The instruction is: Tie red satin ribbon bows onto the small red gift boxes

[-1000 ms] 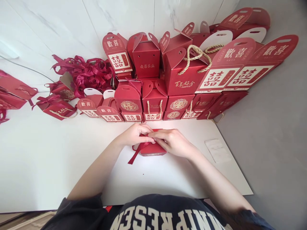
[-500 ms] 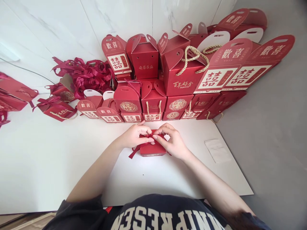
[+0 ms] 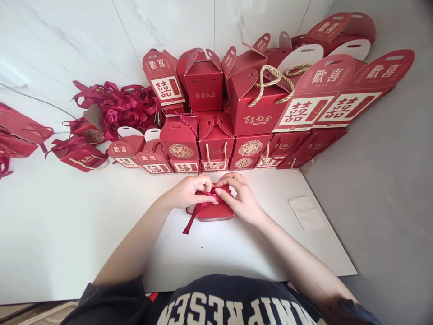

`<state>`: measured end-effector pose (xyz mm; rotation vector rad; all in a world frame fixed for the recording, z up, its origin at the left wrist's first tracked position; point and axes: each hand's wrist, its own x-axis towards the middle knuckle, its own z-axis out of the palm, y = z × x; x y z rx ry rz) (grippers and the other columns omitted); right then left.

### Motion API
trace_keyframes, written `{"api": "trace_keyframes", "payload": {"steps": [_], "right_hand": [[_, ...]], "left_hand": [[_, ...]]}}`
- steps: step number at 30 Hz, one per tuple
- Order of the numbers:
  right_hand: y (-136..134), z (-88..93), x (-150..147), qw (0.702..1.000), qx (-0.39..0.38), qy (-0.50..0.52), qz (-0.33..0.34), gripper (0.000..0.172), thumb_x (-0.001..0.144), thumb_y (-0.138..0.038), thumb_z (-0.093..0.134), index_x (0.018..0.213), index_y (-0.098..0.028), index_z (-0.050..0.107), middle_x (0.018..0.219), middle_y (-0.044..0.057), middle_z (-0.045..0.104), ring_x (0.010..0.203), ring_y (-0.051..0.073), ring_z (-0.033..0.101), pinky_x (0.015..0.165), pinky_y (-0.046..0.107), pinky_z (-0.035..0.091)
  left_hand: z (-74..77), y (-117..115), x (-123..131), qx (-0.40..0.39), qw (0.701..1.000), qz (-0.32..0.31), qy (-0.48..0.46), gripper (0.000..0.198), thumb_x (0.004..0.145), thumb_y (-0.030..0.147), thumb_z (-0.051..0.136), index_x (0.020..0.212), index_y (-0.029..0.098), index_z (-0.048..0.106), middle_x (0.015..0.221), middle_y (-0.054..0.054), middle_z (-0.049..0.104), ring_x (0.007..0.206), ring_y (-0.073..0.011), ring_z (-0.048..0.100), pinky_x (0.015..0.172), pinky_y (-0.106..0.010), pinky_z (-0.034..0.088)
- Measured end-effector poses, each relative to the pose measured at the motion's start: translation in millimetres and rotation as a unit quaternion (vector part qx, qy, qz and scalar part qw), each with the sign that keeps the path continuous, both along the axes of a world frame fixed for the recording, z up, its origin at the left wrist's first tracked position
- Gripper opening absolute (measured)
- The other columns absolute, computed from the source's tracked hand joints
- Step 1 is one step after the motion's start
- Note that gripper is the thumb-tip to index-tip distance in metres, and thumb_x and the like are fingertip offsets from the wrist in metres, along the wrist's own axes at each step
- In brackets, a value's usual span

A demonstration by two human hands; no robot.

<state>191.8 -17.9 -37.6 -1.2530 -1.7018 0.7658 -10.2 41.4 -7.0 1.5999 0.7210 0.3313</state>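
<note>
A small red gift box (image 3: 216, 212) sits on the white table in front of me. Across its top runs a dark red ribbon (image 3: 200, 208), one tail hanging off the left side onto the table. My left hand (image 3: 189, 192) pinches the ribbon above the box with thumb and fingers. From the other side my right hand (image 3: 241, 198) also has its fingers closed on the ribbon, close to the left fingertips. The gathered middle of the ribbon is partly hidden by my fingers.
Stacked red gift boxes (image 3: 250, 108), some with rope handles, line the wall behind. A heap of loose dark red ribbons (image 3: 128, 106) lies at the back left, near a ribbon-tied box (image 3: 81, 155). A white paper piece (image 3: 307, 213) lies right, by the table's edge (image 3: 333, 225).
The ribbon's left tail has shifted and now hangs lower toward me. More ribbon shows between my fingers, which have moved slightly. The box stays in place.
</note>
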Motion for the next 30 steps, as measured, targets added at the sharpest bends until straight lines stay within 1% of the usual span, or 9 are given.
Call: {"api": "trace_keyframes", "payload": {"steps": [3, 6, 11, 15, 18, 20, 24, 27, 30], "right_hand": [[1, -2.2, 0, 1.000, 0.009, 0.024, -0.016, 0.009, 0.090, -0.031, 0.064, 0.091, -0.024, 0.068, 0.109, 0.007, 0.060, 0.110, 0.024, 0.055, 0.099, 0.041, 0.041], [2, -3.1, 2, 0.998, 0.005, 0.048, -0.026, 0.012, 0.093, -0.032, 0.058, 0.089, -0.023, 0.066, 0.114, 0.008, 0.060, 0.114, 0.024, 0.055, 0.103, 0.043, 0.039], [3, -2.7, 3, 0.997, -0.040, 0.055, 0.019, 0.012, 0.086, -0.035, 0.068, 0.089, -0.023, 0.069, 0.135, 0.009, 0.054, 0.132, 0.027, 0.045, 0.110, 0.047, 0.033], [1, -3.2, 3, 0.994, -0.004, 0.104, 0.034, 0.009, 0.089, -0.030, 0.066, 0.085, -0.022, 0.068, 0.139, 0.008, 0.052, 0.131, 0.025, 0.047, 0.110, 0.044, 0.035], [1, -4.7, 7, 0.991, 0.049, 0.105, 0.067, 0.006, 0.090, -0.027, 0.065, 0.087, -0.023, 0.067, 0.132, 0.009, 0.058, 0.125, 0.024, 0.052, 0.107, 0.044, 0.039], [2, -5.1, 12, 0.986, 0.093, 0.086, 0.111, 0.004, 0.091, -0.024, 0.064, 0.089, -0.023, 0.066, 0.116, 0.008, 0.066, 0.115, 0.023, 0.058, 0.102, 0.043, 0.043], [2, 0.2, 21, 0.964, 0.180, -0.034, 0.194, 0.008, 0.093, -0.018, 0.060, 0.095, -0.023, 0.065, 0.095, 0.004, 0.071, 0.095, 0.019, 0.064, 0.098, 0.041, 0.044], [-1, 6.7, 22, 0.950, 0.204, -0.127, 0.199, 0.009, 0.094, -0.018, 0.057, 0.097, -0.023, 0.064, 0.099, 0.004, 0.071, 0.096, 0.019, 0.062, 0.098, 0.041, 0.043], [-4, 8.8, 18, 0.968, 0.160, -0.109, 0.162, 0.010, 0.093, -0.023, 0.061, 0.103, -0.022, 0.060, 0.095, 0.003, 0.070, 0.087, 0.018, 0.063, 0.101, 0.042, 0.040]], "left_hand": [[0.8, 0, 0, 0.011, 1.000, -0.002, 0.008, 0.031, 0.079, 0.032, 0.073, 0.079, 0.017, 0.047, 0.082, -0.003, 0.064, 0.090, -0.0231, 0.072, 0.076, -0.031, 0.053], [0.9, 1, -1, 0.029, 0.999, 0.003, 0.025, 0.032, 0.078, 0.034, 0.075, 0.078, 0.017, 0.047, 0.080, -0.002, 0.062, 0.086, -0.0229, 0.072, 0.073, -0.030, 0.052], [0.1, 1, -1, 0.023, 1.000, 0.004, 0.021, 0.031, 0.078, 0.033, 0.075, 0.078, 0.017, 0.048, 0.080, -0.002, 0.064, 0.087, -0.0247, 0.073, 0.073, -0.031, 0.053], [-0.1, 3, -1, -0.017, 1.000, -0.012, 0.001, 0.027, 0.082, 0.031, 0.071, 0.080, 0.017, 0.048, 0.086, -0.007, 0.069, 0.095, -0.0267, 0.072, 0.073, -0.031, 0.052], [1.8, 4, -2, -0.041, 0.999, -0.026, -0.009, 0.026, 0.084, 0.031, 0.068, 0.081, 0.017, 0.047, 0.089, -0.010, 0.073, 0.095, -0.0260, 0.072, 0.074, -0.032, 0.052], [3.6, 5, -3, -0.040, 0.999, -0.033, -0.007, 0.025, 0.084, 0.032, 0.067, 0.082, 0.017, 0.047, 0.093, -0.011, 0.072, 0.094, -0.0236, 0.070, 0.077, -0.033, 0.052], [5.3, 6, -2, -0.028, 0.999, -0.025, 0.007, 0.022, 0.085, 0.030, 0.065, 0.081, 0.016, 0.049, 0.102, -0.009, 0.068, 0.089, -0.0167, 0.065, 0.076, -0.029, 0.050], [4.5, 5, -2, -0.034, 0.999, -0.007, 0.011, 0.021, 0.086, 0.028, 0.065, 0.081, 0.016, 0.048, 0.102, -0.007, 0.065, 0.084, -0.0140, 0.063, 0.076, -0.028, 0.049], [3.5, 5, -1, -0.038, 0.999, -0.008, 0.000, 0.021, 0.085, 0.027, 0.065, 0.081, 0.016, 0.048, 0.095, -0.005, 0.065, 0.082, -0.0132, 0.062, 0.074, -0.027, 0.048]]}}
